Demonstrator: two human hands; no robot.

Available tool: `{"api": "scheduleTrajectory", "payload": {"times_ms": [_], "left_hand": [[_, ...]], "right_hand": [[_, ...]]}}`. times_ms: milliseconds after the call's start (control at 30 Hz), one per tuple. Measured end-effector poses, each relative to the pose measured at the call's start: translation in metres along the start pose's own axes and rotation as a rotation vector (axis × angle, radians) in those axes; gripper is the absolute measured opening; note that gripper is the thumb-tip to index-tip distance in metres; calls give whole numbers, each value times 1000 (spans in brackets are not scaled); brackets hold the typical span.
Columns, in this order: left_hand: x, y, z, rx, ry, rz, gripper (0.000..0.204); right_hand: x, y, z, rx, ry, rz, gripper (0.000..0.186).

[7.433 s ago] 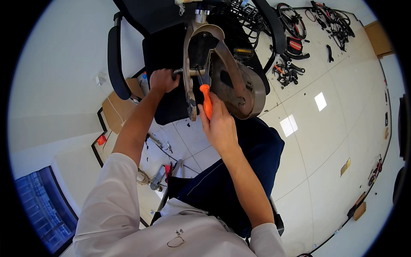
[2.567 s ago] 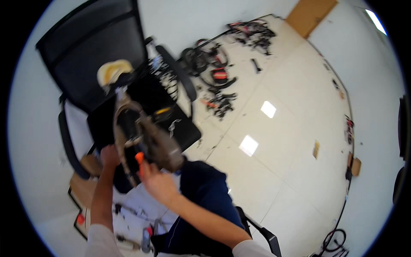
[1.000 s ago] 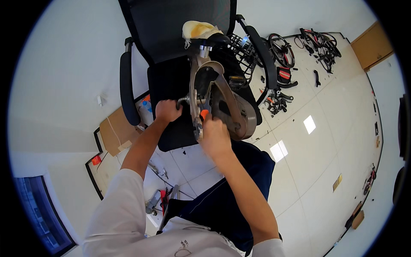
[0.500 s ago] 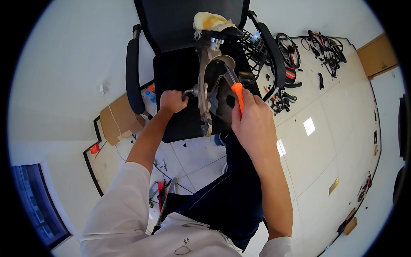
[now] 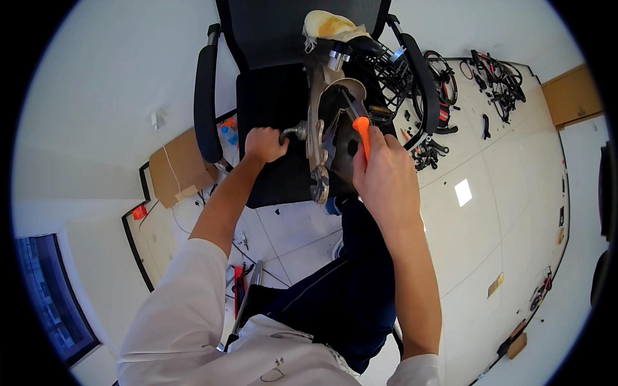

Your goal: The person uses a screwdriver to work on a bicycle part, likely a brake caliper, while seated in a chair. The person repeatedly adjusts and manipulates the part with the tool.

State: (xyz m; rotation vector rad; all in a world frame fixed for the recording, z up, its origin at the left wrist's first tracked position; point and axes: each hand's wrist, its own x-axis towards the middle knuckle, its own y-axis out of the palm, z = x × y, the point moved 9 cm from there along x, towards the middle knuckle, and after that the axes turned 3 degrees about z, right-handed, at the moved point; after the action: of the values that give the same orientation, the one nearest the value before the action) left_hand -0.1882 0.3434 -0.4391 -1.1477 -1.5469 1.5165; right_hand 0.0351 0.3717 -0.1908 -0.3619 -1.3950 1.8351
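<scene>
A worn beige metal bike frame [image 5: 315,119] rests on the black chair seat [image 5: 269,186], with a black guard on its right side. Its torn saddle [image 5: 329,26], yellow foam exposed, lies toward the backrest. My left hand [image 5: 264,144] is closed around a bent metal rod [image 5: 287,134] sticking out of the frame's left side. In my right hand [image 5: 389,180] is a screwdriver [image 5: 361,128] with an orange handle. Its shaft slants up and left into the rounded opening of the frame, where the tip is hard to make out.
Armrests [image 5: 206,103] flank the seat. To the right, a black wire basket [image 5: 394,74], a wheel [image 5: 443,74] and bike parts [image 5: 430,151] lie on the tiled floor. A cardboard box [image 5: 175,168] stands at left. Near my legs lies a red tool [image 5: 239,289].
The chair and frame appear slightly farther right in the view. Both hands keep their holds, and the screwdriver stays in the frame's opening.
</scene>
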Motion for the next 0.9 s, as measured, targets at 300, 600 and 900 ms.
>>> {"api": "scheduleTrajectory", "payload": {"times_ms": [300,600,900], "left_hand": [[0,5,1,-4,39,-25,40],[1,3,1,6,27,-16,39],[1,4,2,-1,41,-26,40]], "right_hand": [[-2,4,0,-27,-1,36,33],[-2,9,-1,-117,-1,72,32],[-2,11,-2,-133,-11,92,33]]}}
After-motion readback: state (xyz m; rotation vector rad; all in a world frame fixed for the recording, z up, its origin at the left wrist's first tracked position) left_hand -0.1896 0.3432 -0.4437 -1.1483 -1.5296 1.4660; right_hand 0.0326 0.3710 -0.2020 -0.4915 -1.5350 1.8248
